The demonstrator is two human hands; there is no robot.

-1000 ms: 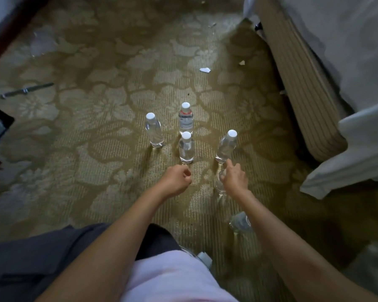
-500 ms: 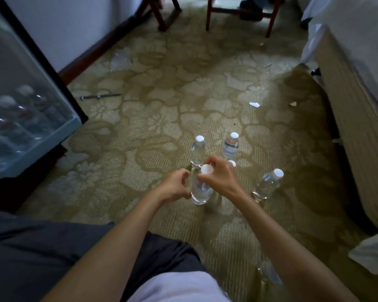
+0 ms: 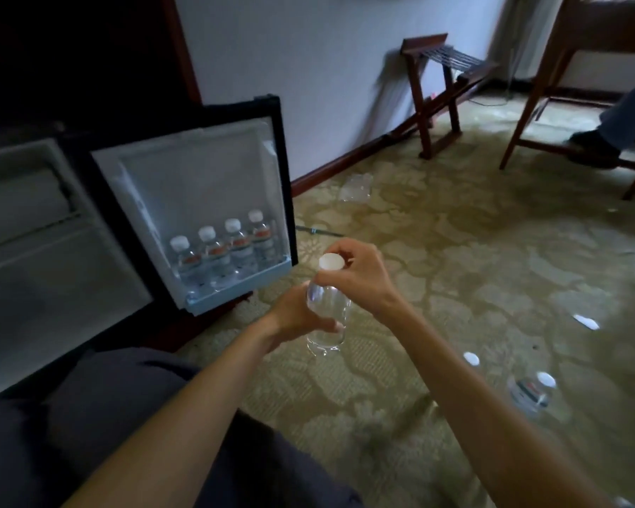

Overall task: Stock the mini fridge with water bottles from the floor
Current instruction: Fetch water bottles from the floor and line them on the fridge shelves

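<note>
I hold a clear water bottle with a white cap upright above the carpet, in the middle of the view. My right hand pinches it at the neck under the cap. My left hand wraps its body from the left. The mini fridge stands open at the left. Its door swings toward me, and the door shelf carries a row of several capped bottles. More bottles stand on the floor at the lower right, partly blurred.
A folding luggage rack leans by the wall at the back. A wooden chair stands at the far right with another person's shoe on its rung. Crumpled plastic wrap lies near the baseboard. My dark-trousered leg fills the lower left.
My right hand lifted one bottle off the floor and my left hand closed on its body. My view swung left and up, so the open fridge and its door shelf came into view.
</note>
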